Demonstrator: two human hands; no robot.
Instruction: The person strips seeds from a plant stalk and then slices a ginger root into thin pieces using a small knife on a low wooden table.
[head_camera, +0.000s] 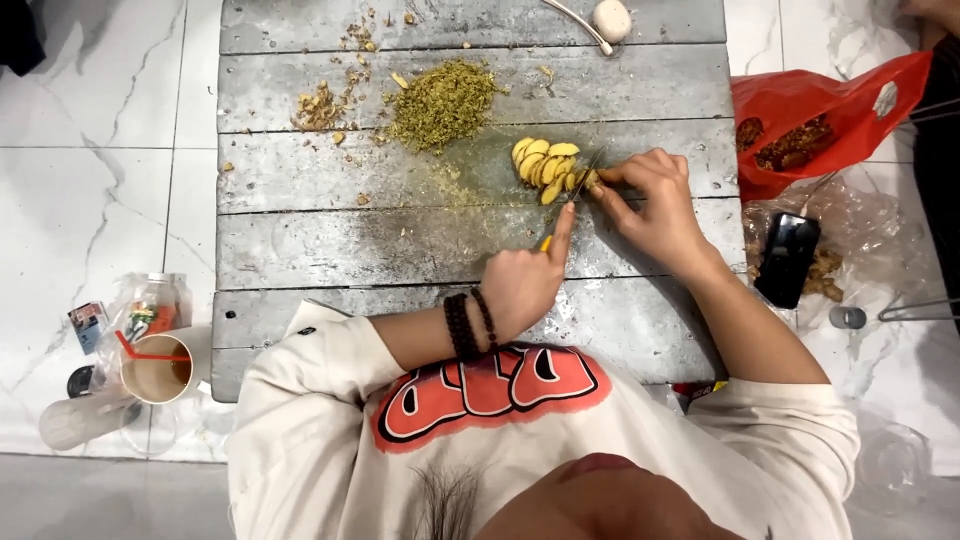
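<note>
My left hand, with a dark bead bracelet on the wrist, grips a knife that has a yellow handle. Its index finger lies along the blade's back. The blade tip rests by a pile of yellow ginger slices on a grey plank board. My right hand pinches the uncut end of the ginger piece right at the blade. Further back on the board lies a heap of finely chopped yellow-green bits.
Peel scraps lie at the board's back left. A red plastic bag with brown pieces, a black phone and a clear bag lie on the floor at the right. A cup with a red straw stands at the left.
</note>
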